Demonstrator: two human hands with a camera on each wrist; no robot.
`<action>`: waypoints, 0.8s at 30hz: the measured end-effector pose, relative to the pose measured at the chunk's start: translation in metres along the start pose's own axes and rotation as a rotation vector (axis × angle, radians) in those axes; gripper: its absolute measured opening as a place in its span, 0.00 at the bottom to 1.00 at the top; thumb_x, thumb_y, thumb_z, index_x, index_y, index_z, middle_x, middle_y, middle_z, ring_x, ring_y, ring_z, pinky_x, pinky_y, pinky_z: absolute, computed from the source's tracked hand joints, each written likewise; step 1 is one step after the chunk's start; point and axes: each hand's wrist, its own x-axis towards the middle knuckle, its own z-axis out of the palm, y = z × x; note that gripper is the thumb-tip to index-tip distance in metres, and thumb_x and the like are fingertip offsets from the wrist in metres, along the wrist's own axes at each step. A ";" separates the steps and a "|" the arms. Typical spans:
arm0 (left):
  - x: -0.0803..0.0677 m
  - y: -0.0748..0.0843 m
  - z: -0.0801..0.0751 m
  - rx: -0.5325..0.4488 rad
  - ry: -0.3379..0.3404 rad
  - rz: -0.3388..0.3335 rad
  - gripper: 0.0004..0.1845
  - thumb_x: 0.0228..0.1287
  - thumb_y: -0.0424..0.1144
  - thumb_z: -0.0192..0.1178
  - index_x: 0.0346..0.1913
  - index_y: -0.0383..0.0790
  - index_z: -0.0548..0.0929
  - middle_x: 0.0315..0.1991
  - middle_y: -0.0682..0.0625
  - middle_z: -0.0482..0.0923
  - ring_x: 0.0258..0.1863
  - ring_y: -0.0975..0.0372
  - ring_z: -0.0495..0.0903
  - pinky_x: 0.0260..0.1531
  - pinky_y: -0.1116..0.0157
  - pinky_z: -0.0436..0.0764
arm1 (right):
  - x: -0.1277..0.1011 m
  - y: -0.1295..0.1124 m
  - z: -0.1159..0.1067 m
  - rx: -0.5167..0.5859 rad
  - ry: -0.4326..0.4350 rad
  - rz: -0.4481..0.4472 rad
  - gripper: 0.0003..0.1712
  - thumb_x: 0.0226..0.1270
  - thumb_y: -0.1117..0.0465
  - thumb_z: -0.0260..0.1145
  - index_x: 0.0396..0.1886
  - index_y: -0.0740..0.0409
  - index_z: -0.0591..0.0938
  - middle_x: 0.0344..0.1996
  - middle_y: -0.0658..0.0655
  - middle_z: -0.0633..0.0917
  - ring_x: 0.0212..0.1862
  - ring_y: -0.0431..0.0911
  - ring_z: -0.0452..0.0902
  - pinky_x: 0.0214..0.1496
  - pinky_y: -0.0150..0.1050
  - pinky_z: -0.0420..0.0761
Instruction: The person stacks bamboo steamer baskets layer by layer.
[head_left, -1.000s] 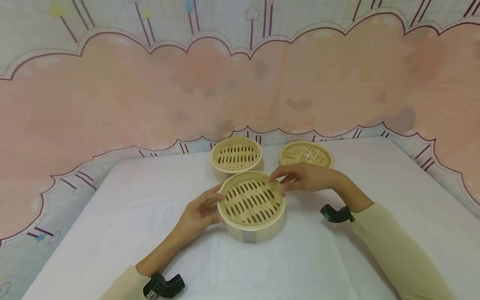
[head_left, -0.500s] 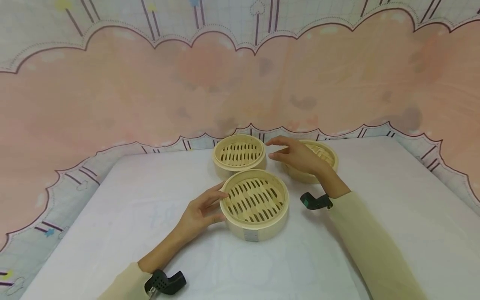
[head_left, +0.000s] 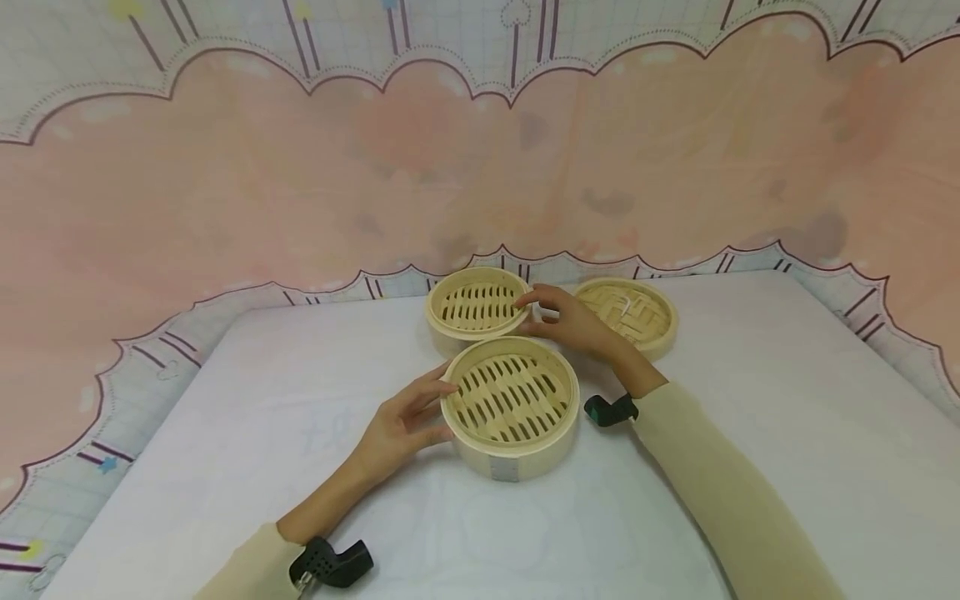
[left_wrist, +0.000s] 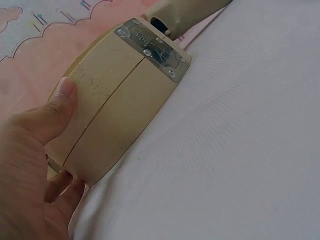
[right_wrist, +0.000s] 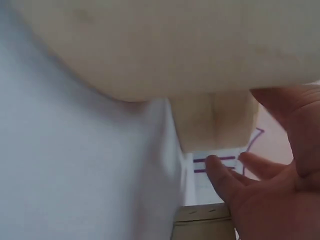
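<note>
**Two hands on two bamboo steamer trays**

The left hand (head_left: 401, 425) cups the near steamer tray (head_left: 513, 404), thumb flat on its side wall and fingers (left_wrist: 62, 186) curled under the far edge; this grip looks meant to steady the tray where it sits on the tabletop (head_left: 765, 392). The left wrist view shows the thumb pressed just short of the metal clasp (left_wrist: 152, 50) that joins the wall band.

The right hand (head_left: 564, 321) reaches past that tray, and its fingers (head_left: 528, 298) rest loosely spread on the right rim of the far steamer tray (head_left: 477, 309), touching rather than clasping it. In the right wrist view the fingers are open with a gap between them and the tray wall, so a full grasp is not shown.

Just right of the right hand's fingers lies a woven steamer lid (head_left: 628, 313), close enough to crowd the wrist. The near tray sits directly beneath the right forearm, almost touching the far tray, so little room is left between them. A pink scalloped backdrop (head_left: 300, 183) rises behind everything.
</note>
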 end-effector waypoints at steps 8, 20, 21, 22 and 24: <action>0.000 0.003 0.001 0.007 0.002 -0.008 0.29 0.52 0.23 0.68 0.58 0.28 0.72 0.73 0.44 0.56 0.69 0.53 0.59 0.66 0.57 0.65 | -0.004 0.009 0.009 -0.012 0.016 -0.124 0.19 0.67 0.65 0.64 0.57 0.58 0.78 0.71 0.65 0.57 0.72 0.58 0.51 0.66 0.55 0.67; 0.000 0.006 0.002 0.008 0.014 -0.021 0.28 0.52 0.22 0.67 0.58 0.28 0.72 0.72 0.43 0.56 0.69 0.51 0.60 0.65 0.57 0.66 | 0.002 0.013 0.017 -0.042 0.128 -0.181 0.16 0.61 0.66 0.69 0.50 0.59 0.81 0.65 0.65 0.67 0.70 0.57 0.54 0.63 0.55 0.71; 0.000 0.007 0.002 0.007 0.013 -0.019 0.28 0.52 0.22 0.67 0.58 0.28 0.72 0.72 0.43 0.56 0.69 0.51 0.60 0.65 0.56 0.66 | 0.003 0.014 0.017 -0.032 0.128 -0.189 0.16 0.61 0.66 0.69 0.49 0.60 0.81 0.65 0.66 0.66 0.70 0.58 0.56 0.63 0.55 0.71; 0.000 0.007 0.002 0.009 0.012 -0.016 0.28 0.52 0.22 0.67 0.58 0.27 0.72 0.72 0.42 0.56 0.69 0.50 0.60 0.65 0.56 0.66 | 0.004 0.014 0.018 -0.020 0.127 -0.196 0.16 0.61 0.67 0.69 0.49 0.61 0.81 0.66 0.67 0.65 0.69 0.59 0.58 0.62 0.55 0.72; 0.000 0.007 0.001 0.007 0.015 -0.021 0.28 0.52 0.23 0.67 0.58 0.27 0.72 0.72 0.43 0.56 0.69 0.51 0.60 0.65 0.56 0.66 | 0.005 0.013 0.018 -0.024 0.126 -0.212 0.17 0.61 0.67 0.69 0.50 0.62 0.80 0.66 0.68 0.66 0.66 0.59 0.62 0.63 0.54 0.72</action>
